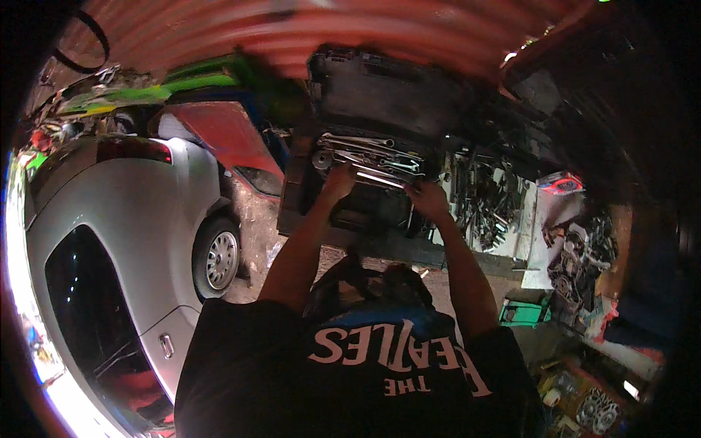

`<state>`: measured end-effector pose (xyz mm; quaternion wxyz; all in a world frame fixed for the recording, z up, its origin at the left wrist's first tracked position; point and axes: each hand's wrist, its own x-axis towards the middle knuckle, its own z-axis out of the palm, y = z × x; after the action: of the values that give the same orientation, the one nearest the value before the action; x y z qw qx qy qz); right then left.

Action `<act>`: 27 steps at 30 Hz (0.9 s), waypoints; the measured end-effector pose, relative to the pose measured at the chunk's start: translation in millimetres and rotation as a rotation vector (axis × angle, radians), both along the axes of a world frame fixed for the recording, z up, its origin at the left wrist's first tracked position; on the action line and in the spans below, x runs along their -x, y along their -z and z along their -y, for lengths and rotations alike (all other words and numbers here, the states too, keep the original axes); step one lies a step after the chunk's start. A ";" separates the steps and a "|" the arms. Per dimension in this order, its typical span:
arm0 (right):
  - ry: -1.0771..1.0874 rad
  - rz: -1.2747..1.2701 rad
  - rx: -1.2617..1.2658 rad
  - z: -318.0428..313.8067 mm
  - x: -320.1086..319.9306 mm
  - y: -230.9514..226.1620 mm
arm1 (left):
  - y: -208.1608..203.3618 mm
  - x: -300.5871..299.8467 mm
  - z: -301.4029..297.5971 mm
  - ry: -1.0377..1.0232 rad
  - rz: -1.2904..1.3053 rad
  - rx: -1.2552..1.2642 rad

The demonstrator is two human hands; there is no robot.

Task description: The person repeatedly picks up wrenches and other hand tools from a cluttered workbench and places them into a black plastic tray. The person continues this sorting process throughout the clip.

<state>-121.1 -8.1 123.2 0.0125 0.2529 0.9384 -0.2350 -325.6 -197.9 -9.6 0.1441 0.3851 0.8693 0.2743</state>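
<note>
A long shiny metal bar (380, 179) stretches between my two hands over a dark toolbox; its exact kind is hard to make out. My left hand (339, 180) is closed around its left end. At the bar's right end, the fingers of my right hand (429, 200) are closed on it too. Just beyond the bar, several wrenches (365, 142) lie side by side in the box. A round metal piece (321, 159) rests at their left. The black lid (387, 87) of the toolbox stands raised behind them.
Many sockets and hand tools (485, 197) lie on a pale surface to the right. Farther right are greasy metal parts (584, 255), with a green case (524, 312) below. A silver car (124, 219) stands at the left, beside a red panel (226, 139).
</note>
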 end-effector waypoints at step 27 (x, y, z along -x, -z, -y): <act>0.141 0.222 -0.037 -14.4 50.3 152.6 | 37.0 48.0 -9.8 0.079 -0.427 0.282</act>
<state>-171.4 6.3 -29.4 0.0952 0.3429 0.9153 -0.1886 -373.6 -188.1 -46.7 0.0203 0.4439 0.8940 0.0570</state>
